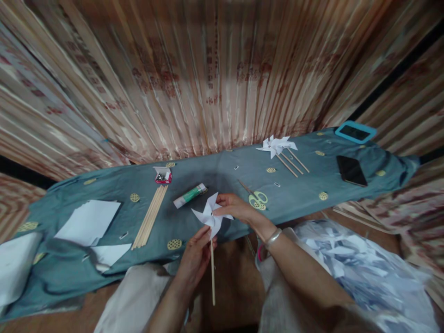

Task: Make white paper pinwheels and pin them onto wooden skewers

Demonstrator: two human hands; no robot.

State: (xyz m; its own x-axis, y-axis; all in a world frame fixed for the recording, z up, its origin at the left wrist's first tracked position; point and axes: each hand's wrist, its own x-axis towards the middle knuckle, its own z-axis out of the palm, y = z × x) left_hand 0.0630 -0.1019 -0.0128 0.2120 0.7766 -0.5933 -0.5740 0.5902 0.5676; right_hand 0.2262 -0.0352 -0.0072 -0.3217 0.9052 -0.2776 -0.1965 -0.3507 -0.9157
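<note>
A white paper pinwheel [212,215] on a thin wooden stick [212,277] is held over the front edge of the cloth-covered table. Closed around the top of the stick, just under the blades, is my left hand [198,249]. From the right, my right hand [233,206] pinches the pinwheel near its centre, thumb on the front and fingers behind. A small dark pin head shows at the middle of the blades. Just behind the pinwheel lies a green and white glue tube [190,196]. Scissors with light green handles [258,200] rest to the right of my right hand.
Several wooden sticks [151,217] lie left, below a small red box of pins [163,175]. White paper sheets [88,222] are farther left. Finished pinwheels [275,145], a black phone [351,170] and a blue-framed device [355,132] lie right. A plastic bag [360,263] stands on the floor.
</note>
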